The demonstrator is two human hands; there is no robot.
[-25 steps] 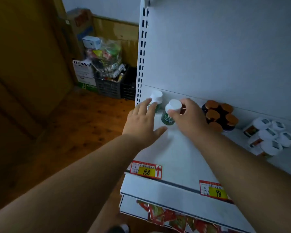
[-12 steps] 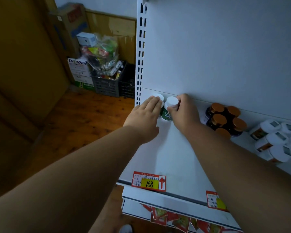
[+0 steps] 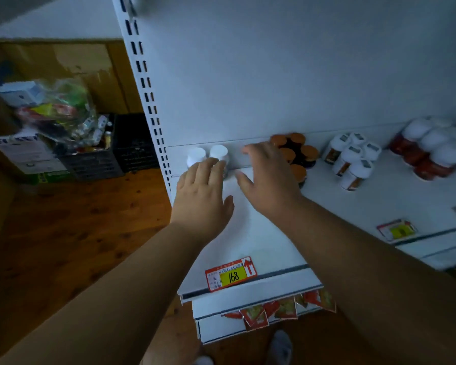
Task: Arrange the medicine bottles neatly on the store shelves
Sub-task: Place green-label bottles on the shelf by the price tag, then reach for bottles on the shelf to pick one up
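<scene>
Bottles first: two white-capped medicine bottles [image 3: 207,155] stand side by side at the back left corner of the shelf [image 3: 253,233], tight against the rear panel. Your left hand [image 3: 203,192] lies spread, fingers straight, fingertips touching the front of the pair. Your right hand [image 3: 267,180] hovers open and holds nothing, between that pair and the orange-capped jars [image 3: 294,151].

The risk, as I judge it: a hard nudge from your left fingers could tip the bottles or skew them, and a careless sweep of your right hand could knock the jars beside it.

On the shelf's front edge, the red and yellow price tag [image 3: 231,273] reads 168 beside a red arrow; its small print is illegible, and so are the bottle labels.
</scene>
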